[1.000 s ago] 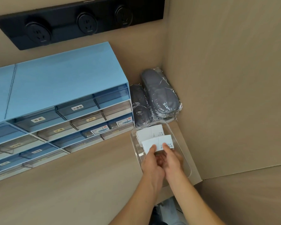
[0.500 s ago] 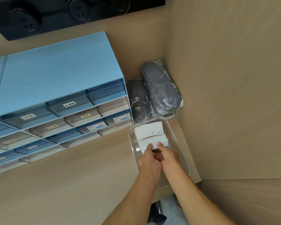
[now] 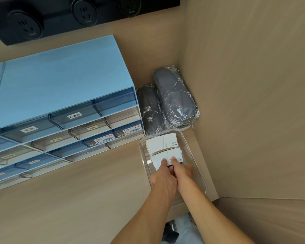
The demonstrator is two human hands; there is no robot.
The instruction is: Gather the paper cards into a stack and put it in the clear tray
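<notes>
We see a light wooden desk [image 3: 77,199] in a corner, closed by a beige wall behind and a beige side panel [image 3: 253,103] on the right. A black socket strip [image 3: 60,16] with three round outlets is fixed high on the back wall. A blue drawer cabinet [image 3: 60,95] with labelled clear drawers stands on the desk at the left. Just beside it, in the corner, lie two grey slippers [image 3: 167,103] wrapped in plastic film. The clear tray [image 3: 199,175] sits in front of the slippers, near the side panel. Inside it, one stack of paper cards [image 3: 161,142] lies at the far end. Our left hand [image 3: 163,180] and right hand [image 3: 183,173] are together over the tray, and their fingers [image 3: 164,162] are closed around a second stack [image 3: 158,158], just beside the first.
</notes>
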